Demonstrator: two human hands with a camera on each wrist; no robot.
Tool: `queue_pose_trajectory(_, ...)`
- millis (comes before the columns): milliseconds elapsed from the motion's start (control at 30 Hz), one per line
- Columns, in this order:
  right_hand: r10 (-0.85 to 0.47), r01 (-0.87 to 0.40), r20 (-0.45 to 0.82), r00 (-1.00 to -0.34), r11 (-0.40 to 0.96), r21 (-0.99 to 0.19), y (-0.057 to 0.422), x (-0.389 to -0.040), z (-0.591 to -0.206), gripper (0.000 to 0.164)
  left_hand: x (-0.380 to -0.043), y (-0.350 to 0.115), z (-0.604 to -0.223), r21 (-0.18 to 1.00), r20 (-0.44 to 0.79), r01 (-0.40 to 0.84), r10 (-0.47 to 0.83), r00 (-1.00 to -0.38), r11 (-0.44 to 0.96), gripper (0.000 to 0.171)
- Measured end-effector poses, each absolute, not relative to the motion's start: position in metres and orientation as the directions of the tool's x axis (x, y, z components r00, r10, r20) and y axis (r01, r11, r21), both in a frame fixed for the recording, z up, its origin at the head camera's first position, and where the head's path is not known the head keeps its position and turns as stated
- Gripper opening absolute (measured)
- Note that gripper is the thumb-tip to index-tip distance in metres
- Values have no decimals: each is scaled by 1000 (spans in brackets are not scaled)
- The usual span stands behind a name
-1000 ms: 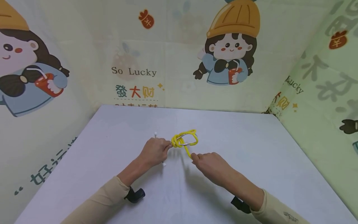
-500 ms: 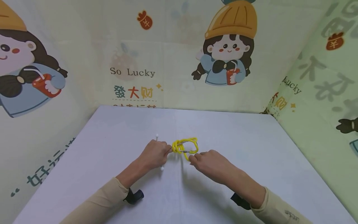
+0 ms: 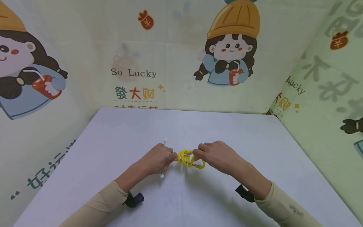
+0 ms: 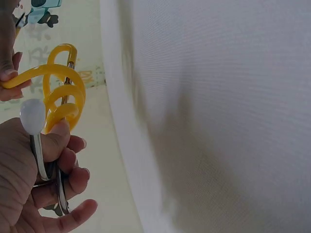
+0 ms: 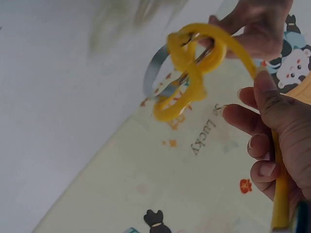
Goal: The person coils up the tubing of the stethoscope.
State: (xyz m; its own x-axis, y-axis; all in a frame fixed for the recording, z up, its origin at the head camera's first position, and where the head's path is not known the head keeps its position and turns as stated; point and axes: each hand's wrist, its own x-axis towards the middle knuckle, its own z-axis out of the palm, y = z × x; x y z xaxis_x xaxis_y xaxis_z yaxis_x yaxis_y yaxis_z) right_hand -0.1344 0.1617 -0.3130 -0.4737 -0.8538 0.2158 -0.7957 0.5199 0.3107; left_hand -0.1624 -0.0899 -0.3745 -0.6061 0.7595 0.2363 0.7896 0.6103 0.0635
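Note:
My left hand (image 3: 159,158) grips a metal slingshot frame (image 4: 37,151) with a white cap (image 4: 33,116) on each of its two ends; the caps stick out above and below the hand in the head view. Yellow rubber tubing (image 3: 184,157) is coiled several times round the frame's narrow metal loop (image 5: 156,73), just beyond the left fingertips. My right hand (image 3: 218,157) pinches the tubing's loose length (image 5: 231,42) between thumb and fingers, and its tail (image 5: 281,206) runs down through the palm. In the head view the right fingers hide part of the loop.
A white table (image 3: 136,126) lies beneath both hands, which are raised above it. Printed cloth walls (image 3: 181,63) surround its back and sides. Black camera mounts (image 3: 134,199) hang under both wrists.
My right hand has moved up from below the coils to the far side of the loop, carrying the tubing's loose length. The left hand has shifted slightly right and nearer, the frame tilting with it.

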Motion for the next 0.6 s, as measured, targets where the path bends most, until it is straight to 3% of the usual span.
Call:
queue_pose_trajectory(400, -848, -804, 244, -470, 526, 278, 171, -152, -318, 31, -159, -92, -373, 113, 249, 864, 827, -503, 492, 10)
queue_pose_trajectory(600, -847, -813, 283, -449, 519, 263, 176, -158, -324, 22, -157, -92, -371, 139, 262, 897, 857, -443, 421, 10)
